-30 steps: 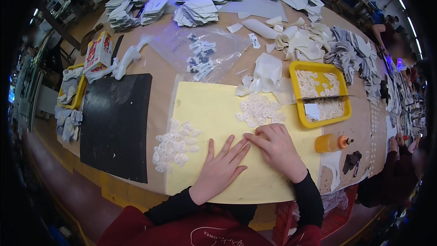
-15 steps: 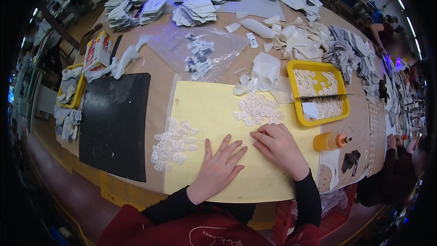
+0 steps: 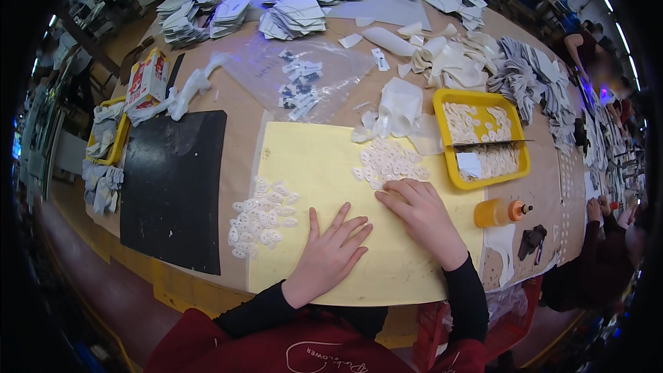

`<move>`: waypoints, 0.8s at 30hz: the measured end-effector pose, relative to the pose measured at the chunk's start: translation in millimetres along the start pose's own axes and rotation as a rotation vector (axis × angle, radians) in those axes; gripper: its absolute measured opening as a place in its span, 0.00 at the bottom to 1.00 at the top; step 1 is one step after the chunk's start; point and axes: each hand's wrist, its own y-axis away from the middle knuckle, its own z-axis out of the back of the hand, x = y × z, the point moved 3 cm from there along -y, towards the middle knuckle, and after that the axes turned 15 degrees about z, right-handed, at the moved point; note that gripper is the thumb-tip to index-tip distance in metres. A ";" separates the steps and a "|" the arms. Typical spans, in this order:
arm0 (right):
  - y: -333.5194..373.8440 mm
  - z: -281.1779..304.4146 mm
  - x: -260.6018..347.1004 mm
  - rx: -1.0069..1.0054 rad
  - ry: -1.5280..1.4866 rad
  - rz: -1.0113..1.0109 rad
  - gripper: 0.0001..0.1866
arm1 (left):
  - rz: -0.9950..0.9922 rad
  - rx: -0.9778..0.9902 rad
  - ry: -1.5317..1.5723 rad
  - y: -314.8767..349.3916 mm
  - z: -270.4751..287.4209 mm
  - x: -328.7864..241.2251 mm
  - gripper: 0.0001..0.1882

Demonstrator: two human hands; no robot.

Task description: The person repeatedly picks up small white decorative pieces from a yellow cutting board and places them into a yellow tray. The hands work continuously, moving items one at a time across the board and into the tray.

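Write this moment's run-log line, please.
left grip: spread palm down over yellow sheet | right grip: fingers bent at right pile of pale oval pieces, hold unclear | left pile: no contact

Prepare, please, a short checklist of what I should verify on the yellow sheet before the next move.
1. Left hand flat, fingers spread, apart from the left pile of small white pieces: ok.
2. Right hand at the near edge of the right pile: ok.
3. Piece under the right fingertips: cannot tell, hidden.
4. Left pile wholly on the yellow sheet: not ok, it crosses the left edge.
5. Piles apart from each other: ok.
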 end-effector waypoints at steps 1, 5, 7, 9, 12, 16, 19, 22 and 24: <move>1.9 -5.1 -0.5 -0.018 -0.016 -0.021 0.09 | -0.004 -0.008 0.010 0.3 0.2 -0.2 0.22; 6.1 -18.0 6.6 -0.050 -0.041 -0.090 0.09 | -0.013 -0.028 0.045 -0.3 1.0 -0.2 0.21; 4.3 -16.7 8.6 -0.058 -0.037 -0.096 0.09 | -0.010 -0.029 0.054 0.2 1.9 0.4 0.20; 0.2 -10.5 8.9 -0.077 -0.032 -0.084 0.08 | -0.007 -0.029 0.058 0.5 3.0 0.7 0.19; 4.8 -8.1 1.3 -0.087 -0.025 -0.092 0.08 | 0.018 -0.066 0.094 0.4 4.9 3.7 0.19; 4.9 -11.3 4.3 -0.039 -0.077 -0.051 0.07 | 0.027 -0.030 0.091 -0.4 4.3 6.1 0.21; 4.3 -10.7 9.1 -0.015 -0.101 -0.049 0.08 | 0.003 0.000 0.035 -2.3 2.1 1.1 0.24; 2.5 1.2 1.8 -0.095 -0.035 -0.093 0.08 | -0.012 0.024 -0.026 -0.4 -1.1 1.9 0.26; 10.4 7.5 -11.5 -0.178 0.056 -0.163 0.10 | -0.018 0.022 -0.031 -0.3 -0.5 1.3 0.26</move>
